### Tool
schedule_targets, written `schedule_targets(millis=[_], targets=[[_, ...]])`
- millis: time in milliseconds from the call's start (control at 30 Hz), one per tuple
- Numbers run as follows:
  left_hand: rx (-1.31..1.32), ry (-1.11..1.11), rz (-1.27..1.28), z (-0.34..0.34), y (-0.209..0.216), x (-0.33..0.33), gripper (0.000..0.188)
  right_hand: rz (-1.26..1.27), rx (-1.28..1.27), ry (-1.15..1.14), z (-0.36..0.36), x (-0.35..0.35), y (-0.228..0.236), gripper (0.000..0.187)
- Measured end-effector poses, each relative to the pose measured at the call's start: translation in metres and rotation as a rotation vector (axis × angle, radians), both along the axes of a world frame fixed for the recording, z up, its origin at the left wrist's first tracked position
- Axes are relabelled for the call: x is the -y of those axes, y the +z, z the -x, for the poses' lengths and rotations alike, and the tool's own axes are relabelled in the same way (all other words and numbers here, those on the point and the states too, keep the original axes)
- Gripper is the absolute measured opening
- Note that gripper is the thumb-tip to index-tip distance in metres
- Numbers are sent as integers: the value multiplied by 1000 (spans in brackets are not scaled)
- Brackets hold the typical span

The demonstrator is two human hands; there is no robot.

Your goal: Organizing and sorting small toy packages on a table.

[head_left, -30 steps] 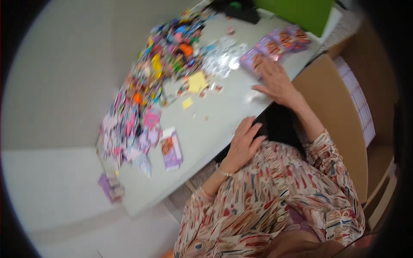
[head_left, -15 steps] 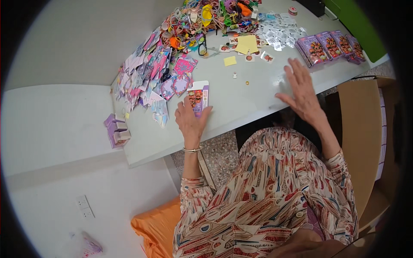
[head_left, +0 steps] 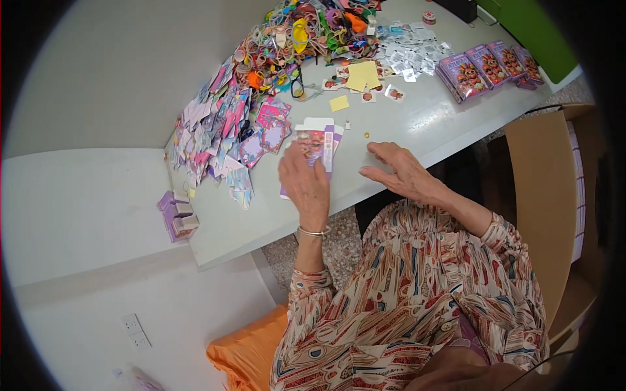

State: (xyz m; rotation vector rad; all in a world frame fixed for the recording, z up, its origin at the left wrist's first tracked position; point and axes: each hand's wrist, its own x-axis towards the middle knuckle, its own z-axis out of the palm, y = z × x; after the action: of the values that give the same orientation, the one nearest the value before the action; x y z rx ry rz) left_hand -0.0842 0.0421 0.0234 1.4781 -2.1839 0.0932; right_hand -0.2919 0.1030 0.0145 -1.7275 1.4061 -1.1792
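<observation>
A flat purple carton [head_left: 328, 151] with a white top flap and a colourful picture lies near the table's front edge, slightly blurred. My left hand [head_left: 305, 189] lies over its left part, fingers and thumb on it, and has hold of it; white and purple edges show under the hand, perhaps of a second carton. My right hand [head_left: 403, 174] is open above the table to the right, fingers apart and nothing in them. Just beyond its fingertips are a small gold-coloured ring [head_left: 366, 135] and a tiny white piece [head_left: 347, 124].
Purple and pink cards [head_left: 212, 130] are heaped at left, colourful trinkets [head_left: 306, 42] behind. Clear sachets [head_left: 411, 52], yellow paper [head_left: 363, 76] and picture stickers [head_left: 394, 93] lie at the back. Filled purple boxes [head_left: 466, 78] stand at right, beside an open cardboard box [head_left: 538, 208].
My left hand has moved right together with the carton. My right hand has come left and lower, nearer to the carton. The view has shifted slightly.
</observation>
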Motion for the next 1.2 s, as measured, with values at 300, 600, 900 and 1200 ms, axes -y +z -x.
schedule_targets(millis=[300,600,900,1200], targets=[[4,-7,-38,4,-27,7,69,-263,110,127,-6,13,-7,52],[-881,10,-477,-6,-28,23,42,-328,7,191,-29,19,-1,64],[-1406,-15,-710,51,9,-9,25,-284,180,-195,-15,22,0,114],[-1355,-287,-951,61,18,-15,34,-317,-24,-112,29,18,7,82]])
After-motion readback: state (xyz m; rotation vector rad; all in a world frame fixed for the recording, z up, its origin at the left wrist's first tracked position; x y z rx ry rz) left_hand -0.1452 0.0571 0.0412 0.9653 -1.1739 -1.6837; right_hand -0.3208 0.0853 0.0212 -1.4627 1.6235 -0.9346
